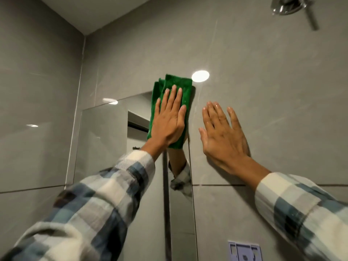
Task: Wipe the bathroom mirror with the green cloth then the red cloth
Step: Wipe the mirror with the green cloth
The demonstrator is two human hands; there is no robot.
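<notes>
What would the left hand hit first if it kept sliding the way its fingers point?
Likely the mirror's top edge, then bare tile wall; the left hand and green cloth already overlap that corner.

The green cloth (170,102) at centre looks soft and napped, matt. The mirror (105,136) at left is smooth, reflective glass. Grey wall tiles (263,81) are polished and glossy, catching a lamp glare. The shower head (288,5) at upper right is shiny chromed metal. Checked sleeves (98,204) are woven fabric.
</notes>
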